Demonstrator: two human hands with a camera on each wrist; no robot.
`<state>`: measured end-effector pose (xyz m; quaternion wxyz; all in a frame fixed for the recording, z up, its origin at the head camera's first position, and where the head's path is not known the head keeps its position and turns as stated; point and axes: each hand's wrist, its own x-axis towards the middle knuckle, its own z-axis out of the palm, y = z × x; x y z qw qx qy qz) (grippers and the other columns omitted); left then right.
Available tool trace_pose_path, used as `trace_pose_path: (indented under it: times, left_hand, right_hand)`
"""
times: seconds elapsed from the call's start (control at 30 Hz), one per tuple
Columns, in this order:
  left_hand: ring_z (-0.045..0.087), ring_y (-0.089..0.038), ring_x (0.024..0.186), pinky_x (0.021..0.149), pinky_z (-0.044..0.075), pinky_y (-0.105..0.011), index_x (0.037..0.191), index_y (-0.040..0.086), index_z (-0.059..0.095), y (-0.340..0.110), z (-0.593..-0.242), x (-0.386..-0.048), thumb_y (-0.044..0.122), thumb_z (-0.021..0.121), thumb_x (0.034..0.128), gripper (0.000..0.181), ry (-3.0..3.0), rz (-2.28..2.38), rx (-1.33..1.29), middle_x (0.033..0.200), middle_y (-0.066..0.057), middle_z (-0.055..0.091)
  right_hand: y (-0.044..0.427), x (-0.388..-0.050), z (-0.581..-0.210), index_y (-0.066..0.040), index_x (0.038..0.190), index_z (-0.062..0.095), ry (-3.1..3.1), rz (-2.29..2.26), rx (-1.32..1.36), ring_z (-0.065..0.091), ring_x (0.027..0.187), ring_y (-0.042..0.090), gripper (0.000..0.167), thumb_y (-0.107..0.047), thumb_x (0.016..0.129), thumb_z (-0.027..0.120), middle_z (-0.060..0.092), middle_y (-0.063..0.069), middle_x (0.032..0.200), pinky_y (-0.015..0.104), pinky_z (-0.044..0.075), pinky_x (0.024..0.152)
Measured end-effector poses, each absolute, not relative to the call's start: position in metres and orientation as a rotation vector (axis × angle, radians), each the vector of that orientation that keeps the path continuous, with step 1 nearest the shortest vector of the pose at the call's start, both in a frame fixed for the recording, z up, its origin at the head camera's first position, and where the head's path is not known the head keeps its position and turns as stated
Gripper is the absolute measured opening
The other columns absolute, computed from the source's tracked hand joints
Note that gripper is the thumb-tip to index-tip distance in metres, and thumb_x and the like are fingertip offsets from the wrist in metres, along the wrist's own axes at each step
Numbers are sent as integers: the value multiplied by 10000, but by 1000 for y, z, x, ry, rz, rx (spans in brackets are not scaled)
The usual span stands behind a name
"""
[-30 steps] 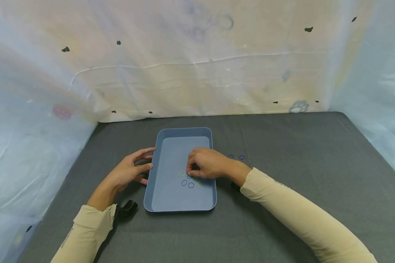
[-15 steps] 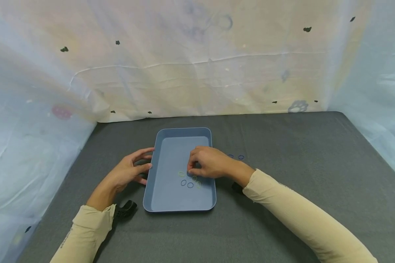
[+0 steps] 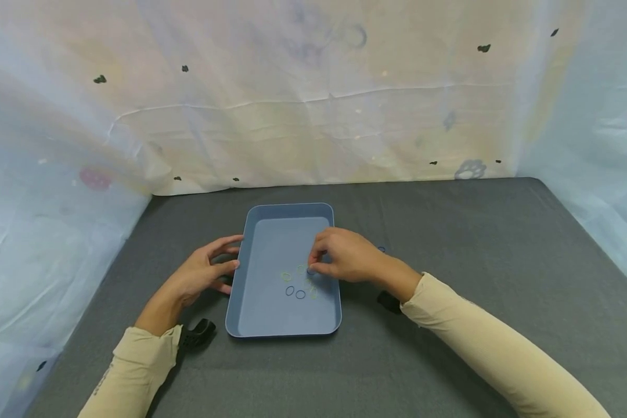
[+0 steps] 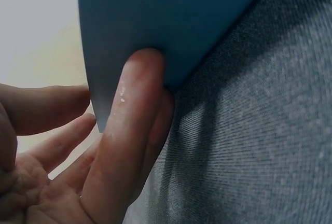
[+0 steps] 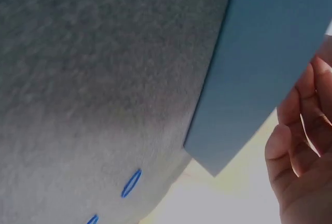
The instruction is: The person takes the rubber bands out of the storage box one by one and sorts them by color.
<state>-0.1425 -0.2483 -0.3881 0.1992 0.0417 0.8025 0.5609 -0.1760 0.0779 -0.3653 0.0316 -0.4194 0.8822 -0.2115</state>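
Note:
My left hand [image 3: 206,273] rests with extended fingers against the left side of a blue-grey rectangular tray [image 3: 241,302]. In the left wrist view a finger [image 4: 127,125] presses flat on the tray's outer wall [image 4: 140,16]. Over the tray's right part my right hand [image 3: 347,255] has thumb and forefinger together, pinching a small blue rubber band [image 3: 310,271]. Two more dark blue bands [image 3: 289,291] and several yellow-green bands [image 3: 286,277] lie loose on the tray floor below and left of it. In the right wrist view the fingertips are hidden behind the tray wall.
Blue bands [image 5: 131,183] lie on the dark grey cloth [image 3: 449,244] right of the tray; my right forearm partly covers them in the head view. Black straps [image 3: 198,334] sit beneath both wrists. A pale printed curtain [image 3: 313,116] hangs at the table's back edge.
My right hand has moved slightly right and away from me, the blue band shifting with it. A yellow-green band now shows where the hand was. The left hand stays at the tray.

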Motion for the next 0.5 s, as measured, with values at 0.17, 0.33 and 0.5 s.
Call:
trace_pose_path:
  times: [0.17, 0.33, 0.5]
  left_hand:
    - [628, -352, 1114, 703, 624, -441, 1580, 169, 273, -247, -388, -143, 121, 574, 1015, 642, 2243, 1569, 101, 1550, -270, 324]
    - [634, -334, 1093, 701, 624, -444, 1580, 177, 273, -247, -388, -143, 119, 569, 1017, 639, 2230, 1573, 90, 1553, -263, 320]
    - [637, -321, 1081, 697, 624, -442, 1581, 178, 270, -247, -388, -143, 130, 572, 1017, 641, 2228, 1574, 91, 1554, -261, 321]
  right_hand:
    - [87, -174, -362, -215, 852, 735, 2731, -681, -1271, 597, 907, 129, 62, -256, 890, 761, 657, -105, 903, 288, 509, 796]
    - [96, -171, -360, -224, 855, 733, 2751, -659, -1214, 595, 909, 144, 63, -266, 895, 757, 655, -109, 912, 297, 500, 792]
    - [106, -170, -358, -224, 867, 739, 2789, -661, -1165, 607, 936, 157, 58, -271, 892, 760, 660, -108, 910, 333, 516, 825]
